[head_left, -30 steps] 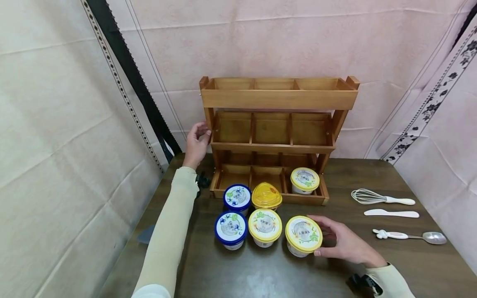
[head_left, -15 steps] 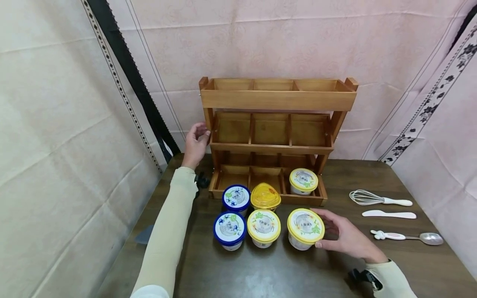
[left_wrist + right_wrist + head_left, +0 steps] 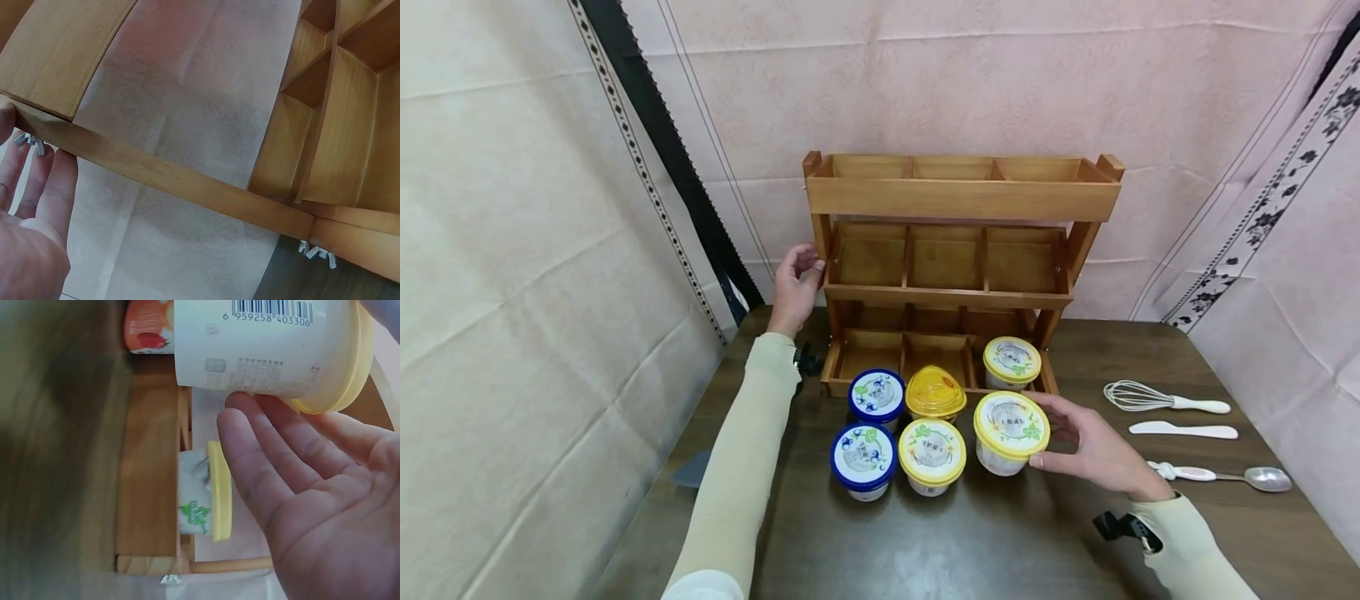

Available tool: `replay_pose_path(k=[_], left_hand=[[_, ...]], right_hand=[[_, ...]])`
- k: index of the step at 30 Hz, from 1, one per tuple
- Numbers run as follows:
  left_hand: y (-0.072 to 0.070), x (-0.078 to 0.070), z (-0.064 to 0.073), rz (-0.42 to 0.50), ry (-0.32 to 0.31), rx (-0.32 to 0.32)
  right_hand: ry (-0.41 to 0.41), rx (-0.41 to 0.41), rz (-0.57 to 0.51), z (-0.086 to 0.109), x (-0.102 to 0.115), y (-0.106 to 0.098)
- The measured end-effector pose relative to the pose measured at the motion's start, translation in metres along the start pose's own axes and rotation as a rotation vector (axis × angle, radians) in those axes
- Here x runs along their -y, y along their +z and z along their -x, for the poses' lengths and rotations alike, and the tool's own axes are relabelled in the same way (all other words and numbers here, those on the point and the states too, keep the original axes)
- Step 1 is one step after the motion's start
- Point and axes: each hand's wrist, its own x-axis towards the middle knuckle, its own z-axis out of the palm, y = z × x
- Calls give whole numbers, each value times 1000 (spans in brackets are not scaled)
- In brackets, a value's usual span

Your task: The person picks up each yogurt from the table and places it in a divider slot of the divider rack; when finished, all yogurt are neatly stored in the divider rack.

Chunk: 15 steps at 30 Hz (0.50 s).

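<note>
My left hand (image 3: pixel 797 292) holds the left post of a three-tier wooden rack (image 3: pixel 962 202). In the left wrist view, its thumb and fingers lie on either side of the post (image 3: pixel 162 175), near a wing nut. My right hand (image 3: pixel 1097 450) grips a yellow-lidded tub (image 3: pixel 1009 433) between thumb and fingers, in front of the rack's lower right. The right wrist view shows this tub's barcode side (image 3: pixel 250 356), raised and close to the rack's front board (image 3: pixel 149 475). Another yellow-lidded tub (image 3: pixel 1012 362) sits in the bottom tier's right compartment.
Two blue-lidded tubs (image 3: pixel 863 458), a yellow-lidded tub (image 3: pixel 932 454) and a cup with a domed yellow lid (image 3: pixel 935 392) stand before the rack. A whisk (image 3: pixel 1165 397), a white spreader (image 3: pixel 1183 430) and a spoon (image 3: pixel 1262 478) lie at right. Cloth hangs behind.
My right hand has moved the yellow-lidded tub up and away from me, towards the rack's lower right compartment. My left hand has stayed at the rack's post.
</note>
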Motion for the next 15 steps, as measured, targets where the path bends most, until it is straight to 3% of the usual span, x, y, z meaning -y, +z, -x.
replay_pose_path(k=[8,15], left_hand=[[-1,26,-16,5,29,-20],[-2,30,-17,31,49,-11]], right_hand=[[31,-57,21,-25,14,-4],[26,-100,-13,-41,23,-6]])
